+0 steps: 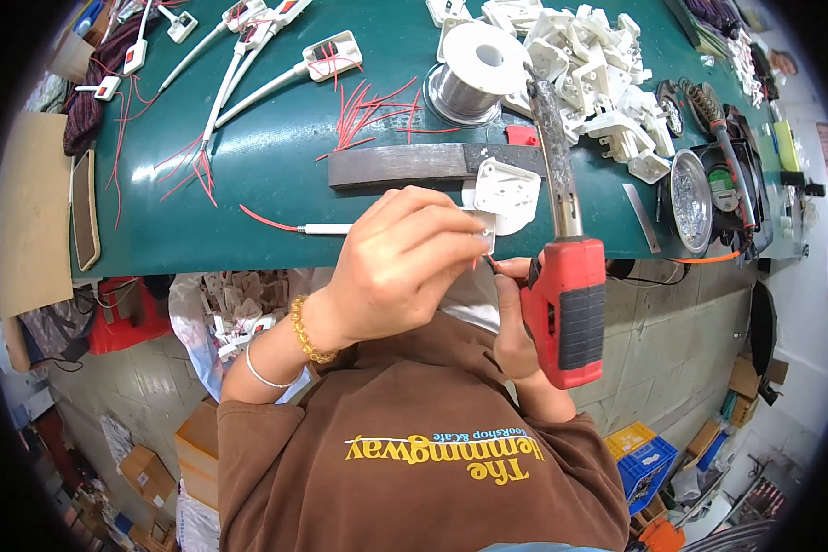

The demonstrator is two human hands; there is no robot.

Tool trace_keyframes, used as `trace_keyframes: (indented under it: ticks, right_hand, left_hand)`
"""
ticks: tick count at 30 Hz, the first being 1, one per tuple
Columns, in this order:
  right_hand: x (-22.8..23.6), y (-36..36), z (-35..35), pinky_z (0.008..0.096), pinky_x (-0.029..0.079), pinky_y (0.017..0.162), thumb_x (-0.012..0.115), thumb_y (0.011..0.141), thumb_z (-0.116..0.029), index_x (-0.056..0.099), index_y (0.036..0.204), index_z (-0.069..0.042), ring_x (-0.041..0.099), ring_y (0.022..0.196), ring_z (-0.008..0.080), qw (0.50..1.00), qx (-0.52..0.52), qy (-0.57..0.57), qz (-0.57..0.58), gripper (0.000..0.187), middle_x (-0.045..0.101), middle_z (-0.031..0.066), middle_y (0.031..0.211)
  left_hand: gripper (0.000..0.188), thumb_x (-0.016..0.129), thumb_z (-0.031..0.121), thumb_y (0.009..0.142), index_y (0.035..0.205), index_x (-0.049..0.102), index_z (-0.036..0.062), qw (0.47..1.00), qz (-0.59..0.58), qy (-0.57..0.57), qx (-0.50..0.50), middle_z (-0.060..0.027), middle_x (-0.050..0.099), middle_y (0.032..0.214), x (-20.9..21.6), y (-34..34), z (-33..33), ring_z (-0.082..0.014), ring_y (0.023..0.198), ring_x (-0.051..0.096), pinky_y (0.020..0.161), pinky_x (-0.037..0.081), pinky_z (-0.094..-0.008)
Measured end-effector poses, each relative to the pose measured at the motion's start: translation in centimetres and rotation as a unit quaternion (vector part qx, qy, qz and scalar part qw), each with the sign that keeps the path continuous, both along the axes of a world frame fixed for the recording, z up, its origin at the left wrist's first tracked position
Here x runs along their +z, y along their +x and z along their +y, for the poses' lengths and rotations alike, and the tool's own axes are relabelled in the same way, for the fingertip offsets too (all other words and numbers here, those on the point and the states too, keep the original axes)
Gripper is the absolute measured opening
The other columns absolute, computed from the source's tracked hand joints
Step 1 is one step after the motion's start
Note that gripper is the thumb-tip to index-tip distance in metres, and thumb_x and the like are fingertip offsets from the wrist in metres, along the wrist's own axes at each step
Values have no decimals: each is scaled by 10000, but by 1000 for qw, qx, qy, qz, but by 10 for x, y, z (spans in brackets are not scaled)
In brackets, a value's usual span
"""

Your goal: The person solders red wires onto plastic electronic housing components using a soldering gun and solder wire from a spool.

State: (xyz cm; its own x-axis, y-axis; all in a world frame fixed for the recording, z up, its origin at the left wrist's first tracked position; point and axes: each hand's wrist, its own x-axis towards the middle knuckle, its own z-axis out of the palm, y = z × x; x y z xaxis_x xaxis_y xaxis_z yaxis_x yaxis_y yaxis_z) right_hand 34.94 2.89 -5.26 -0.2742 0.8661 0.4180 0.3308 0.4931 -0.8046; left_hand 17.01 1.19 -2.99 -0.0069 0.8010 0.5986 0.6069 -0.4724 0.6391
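My left hand (400, 262) is closed, its fingertips pinched at the edge of a white plastic housing (508, 190) near the table's front edge. A short red wire end shows just below those fingertips. A white cable (325, 229) with a red wire (267, 219) at its end lies under this hand. My right hand (515, 317) is closed behind the red and black handle of a soldering gun (570, 313), whose metal barrel points away from me. Its fingertips come close to the left ones, by a small dark tip. What exactly the left fingers grip is partly hidden.
Behind the hands lie a dark metal bar (396, 166), a solder wire spool (477, 74), loose red wires (368, 110) and a heap of white plastic parts (598, 74). Wired white sockets (331, 57) lie at left. A metal bowl (690, 202) stands at right.
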Motion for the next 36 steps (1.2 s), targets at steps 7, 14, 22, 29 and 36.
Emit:
trace_keyframes:
  ticks: [7, 14, 22, 29, 36]
  right_hand:
    - [34, 1, 7, 298, 504, 741, 578, 809, 93, 341, 1264, 58, 600, 773, 175, 980, 59, -137, 130, 514, 619, 118, 836]
    - [28, 1, 13, 293, 511, 706, 593, 792, 102, 348, 1260, 53, 593, 780, 169, 982, 52, -109, 147, 530, 619, 121, 838]
    - [34, 16, 18, 311, 529, 667, 613, 895, -145, 371, 1268, 37, 618, 808, 213, 981, 29, -139, 133, 481, 624, 153, 900]
    - [46, 89, 32, 308, 480, 529, 544, 872, -531, 385, 1270, 19, 517, 458, 141, 975, 48, -108, 187, 697, 521, 29, 555]
    - [90, 120, 22, 261, 381, 440, 568, 815, -625, 433, 1174, 37, 436, 397, 102, 947, 60, -283, 141, 765, 433, -36, 469]
  left_hand:
    - [126, 730, 30, 679, 780, 657, 53, 991, -117, -59, -40, -50, 622, 811, 6, 14, 6, -238, 825, 574, 721, 452, -349]
    - [135, 739, 35, 674, 777, 654, 47, 984, -116, -119, -58, -46, 586, 754, 14, 18, 4, -241, 767, 525, 676, 426, -355]
    - [179, 705, -51, 678, 830, 635, 10, 991, -59, -97, 72, -185, 553, 1095, 22, 26, 12, -260, 868, 546, 723, 467, -319]
    - [83, 675, 16, 703, 743, 609, -15, 968, -117, -207, 75, -116, 616, 1023, 24, 17, 45, -232, 860, 557, 755, 454, -328]
    - [75, 656, 13, 684, 688, 585, -13, 977, -70, -189, 64, -112, 622, 949, 21, 16, 52, -248, 829, 555, 736, 444, -326]
